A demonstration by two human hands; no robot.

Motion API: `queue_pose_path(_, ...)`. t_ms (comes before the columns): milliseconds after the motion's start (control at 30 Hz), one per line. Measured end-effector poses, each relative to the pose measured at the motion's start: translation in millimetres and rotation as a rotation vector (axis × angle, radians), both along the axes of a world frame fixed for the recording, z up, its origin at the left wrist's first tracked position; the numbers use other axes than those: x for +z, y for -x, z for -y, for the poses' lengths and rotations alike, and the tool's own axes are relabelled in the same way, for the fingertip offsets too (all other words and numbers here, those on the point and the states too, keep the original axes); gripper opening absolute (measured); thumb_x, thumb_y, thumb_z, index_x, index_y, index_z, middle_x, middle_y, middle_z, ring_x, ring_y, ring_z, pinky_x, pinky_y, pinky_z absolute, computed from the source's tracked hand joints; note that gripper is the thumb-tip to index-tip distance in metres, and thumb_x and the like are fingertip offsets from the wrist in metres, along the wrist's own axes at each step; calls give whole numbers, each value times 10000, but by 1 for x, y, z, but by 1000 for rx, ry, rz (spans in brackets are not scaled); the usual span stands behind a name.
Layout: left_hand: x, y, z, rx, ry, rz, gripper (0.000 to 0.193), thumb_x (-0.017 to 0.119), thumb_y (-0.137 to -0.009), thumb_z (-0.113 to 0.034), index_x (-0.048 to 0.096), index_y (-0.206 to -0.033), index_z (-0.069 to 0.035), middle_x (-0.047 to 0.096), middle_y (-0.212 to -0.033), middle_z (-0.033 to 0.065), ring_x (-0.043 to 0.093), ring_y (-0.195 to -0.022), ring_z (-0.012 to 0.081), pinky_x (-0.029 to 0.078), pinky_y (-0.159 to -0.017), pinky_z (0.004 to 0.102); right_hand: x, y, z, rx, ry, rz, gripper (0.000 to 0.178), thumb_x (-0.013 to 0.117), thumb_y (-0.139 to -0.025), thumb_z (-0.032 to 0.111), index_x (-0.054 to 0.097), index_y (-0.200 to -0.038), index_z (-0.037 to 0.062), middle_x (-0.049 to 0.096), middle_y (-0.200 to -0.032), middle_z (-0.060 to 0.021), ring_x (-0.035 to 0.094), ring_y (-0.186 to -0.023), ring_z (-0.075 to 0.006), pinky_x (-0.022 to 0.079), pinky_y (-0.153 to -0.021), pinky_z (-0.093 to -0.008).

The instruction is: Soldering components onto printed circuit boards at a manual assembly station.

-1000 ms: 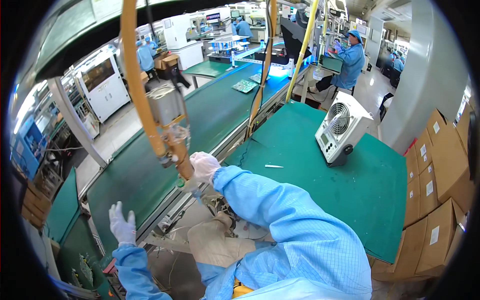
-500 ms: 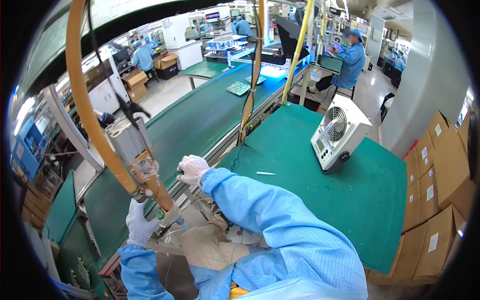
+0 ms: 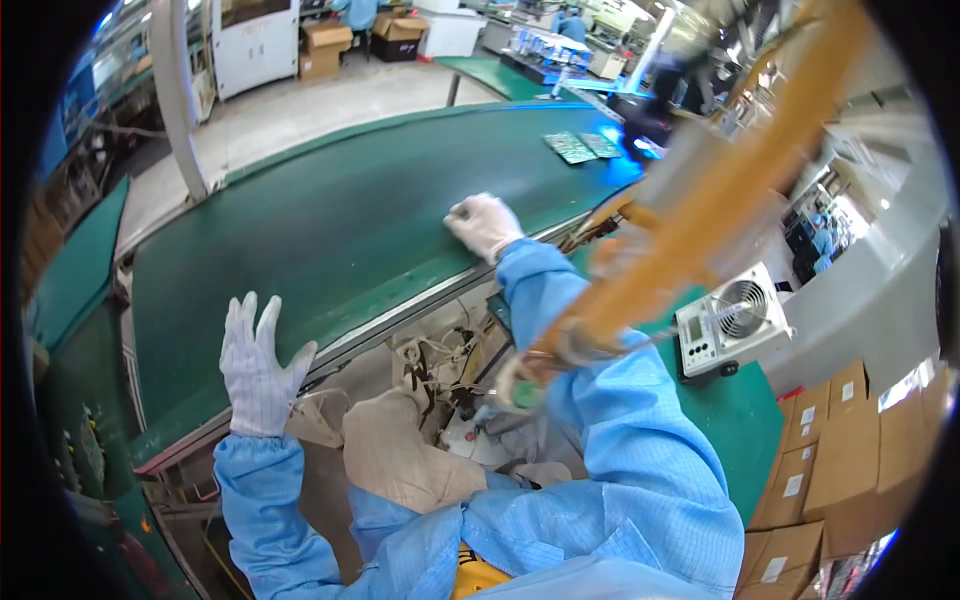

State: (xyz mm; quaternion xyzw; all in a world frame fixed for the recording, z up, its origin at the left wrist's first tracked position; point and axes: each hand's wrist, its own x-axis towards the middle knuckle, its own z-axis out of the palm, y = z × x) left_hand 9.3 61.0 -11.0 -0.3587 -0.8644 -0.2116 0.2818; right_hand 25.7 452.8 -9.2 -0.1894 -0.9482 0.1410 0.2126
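Note:
My left hand [image 3: 262, 365], in a white glove, is open with fingers spread, over the near edge of the green conveyor belt [image 3: 330, 230]. Nothing is in it. Farther along, my right hand [image 3: 485, 225] is over the belt, its gloved fingers curled closed. Whatever they hold, if anything, is hidden. A tan pole [image 3: 690, 230], smeared by motion, crosses in front of my right forearm; a roundish green-and-pale end [image 3: 522, 390] hangs at its lower part. Two green circuit boards [image 3: 570, 148] lie on the belt beyond my right hand.
A white fan unit [image 3: 735, 320] stands on the green table [image 3: 745, 430] at the right. Cardboard boxes [image 3: 840, 450] are stacked beside it. Cables and a white-and-red device [image 3: 462, 437] are under the belt's edge. Another bench and a person [image 3: 570, 25] are at the back.
The view has turned left. My left hand has come away from the pole and spread its fingers. My right hand has moved from the belt's edge over the belt. The pole now appears at right.

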Motion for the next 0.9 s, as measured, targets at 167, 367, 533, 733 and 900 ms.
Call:
queue_pose_path(167, -8, 4, 7, -14, 105, 19, 651, 776, -705, -348, 547, -1257, -90, 486, -1308, 174, 433, -1258, 393, 414, -993, 473, -6, 27, -44, -144, -151, 151, 469, 668, -772, 433, 694, -1063, 67, 625, -1137, -207, 592, -1074, -334, 453, -969, -379)
queue_pose_path(367, -16, 16, 2, 23, 301, 94, 791, 684, -696, -573, 486, -1341, -161, 445, -1376, 142, 390, -1303, 378, 368, -1040, 502, -24, 30, -149, -298, -234, 154, 718, 618, -807, 533, 570, -1233, -43, 561, -1245, -266, 508, -1203, -360, 380, -1046, -401)
queue_pose_path(533, -20, 18, 4, 56, 347, 100, 841, 652, -672, -634, 475, -1352, -172, 438, -1387, 138, 389, -1306, 378, 352, -1070, 500, -34, 37, -200, -435, -247, 228, 762, 552, -843, 574, 492, -1321, -16, 466, -1368, -234, 394, -1305, -352, 313, -1100, -385)
queue_pose_path(733, -15, 22, -7, 83, 368, 72, 832, 592, -677, -721, 540, -1298, -170, 484, -1328, 135, 416, -1282, 366, 363, -1065, 497, -63, 40, -295, -398, -439, 347, 809, 556, -826, 612, 472, -1336, -10, 435, -1411, -206, 341, -1350, -342, 301, -1114, -393)
queue_pose_path(900, -15, 17, -6, 103, 430, 100, 858, 601, -664, -712, 517, -1310, -154, 452, -1373, 139, 394, -1302, 381, 353, -1065, 507, -53, 46, -282, -530, -256, 124, 841, 593, -797, 619, 468, -1335, -15, 416, -1412, -237, 337, -1350, -350, 304, -1115, -394)
